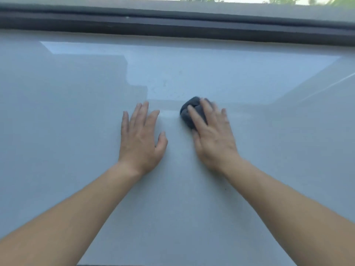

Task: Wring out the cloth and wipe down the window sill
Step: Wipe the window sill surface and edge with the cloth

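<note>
A small dark grey cloth [189, 110], bunched into a wad, lies on the pale glossy window sill [76, 131] a little right of centre. My right hand [213, 137] lies over it with straight fingers pressing down on the cloth; the fingertips look motion-blurred. Most of the cloth is hidden under that palm. My left hand [141, 139] rests flat on the sill just left of the cloth, fingers spread, holding nothing.
A dark window frame rail [172, 25] runs across the back of the sill, with glass and greenery beyond. The sill surface reflects the bright window. Its front edge shows at the bottom of the view.
</note>
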The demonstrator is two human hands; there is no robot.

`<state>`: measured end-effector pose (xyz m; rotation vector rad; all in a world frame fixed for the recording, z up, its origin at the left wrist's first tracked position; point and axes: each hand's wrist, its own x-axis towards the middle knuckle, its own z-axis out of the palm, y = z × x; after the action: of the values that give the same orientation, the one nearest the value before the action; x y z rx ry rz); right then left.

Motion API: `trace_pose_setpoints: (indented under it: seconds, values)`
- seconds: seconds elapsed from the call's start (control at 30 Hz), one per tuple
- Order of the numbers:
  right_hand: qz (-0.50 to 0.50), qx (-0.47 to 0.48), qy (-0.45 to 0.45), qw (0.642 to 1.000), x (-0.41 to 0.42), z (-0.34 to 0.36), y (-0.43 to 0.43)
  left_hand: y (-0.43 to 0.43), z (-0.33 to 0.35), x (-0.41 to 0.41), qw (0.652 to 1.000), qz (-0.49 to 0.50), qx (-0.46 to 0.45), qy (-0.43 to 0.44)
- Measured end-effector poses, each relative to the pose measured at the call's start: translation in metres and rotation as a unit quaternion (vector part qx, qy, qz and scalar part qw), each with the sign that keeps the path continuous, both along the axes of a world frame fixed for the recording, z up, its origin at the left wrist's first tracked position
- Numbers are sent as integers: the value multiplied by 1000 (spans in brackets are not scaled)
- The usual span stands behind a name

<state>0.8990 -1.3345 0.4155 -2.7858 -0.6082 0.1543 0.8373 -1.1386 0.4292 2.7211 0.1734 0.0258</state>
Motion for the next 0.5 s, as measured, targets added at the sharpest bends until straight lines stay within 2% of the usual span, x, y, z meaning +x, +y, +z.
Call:
trace_pose_setpoints:
  seconds: [0.07,0.1,0.17,0.27,0.33,0.37,0.43,0.5]
  values:
    - [74,-14,3,997,-2,0,-6,6,-3,36,1000,-5,5,3]
    - [71,-15,2,997,11,-1,-12,10,-5,54,1000,-4,12,10]
    - [2,-28,0,1000,48,-2,-25,19,-10,82,999,14,13,37]
    - [-165,-7,11,986,97,1,-37,26,-19,98,997,24,47,65]
    - [-213,2,4,977,102,0,-22,24,-23,96,995,18,77,62]
    - [-196,5,1,981,96,-1,-11,23,-24,95,995,20,79,61]
    - [-73,11,-9,997,77,-4,9,22,-23,95,994,24,84,59]
    - [40,-2,-2,999,71,-6,13,22,-22,96,994,22,90,60]
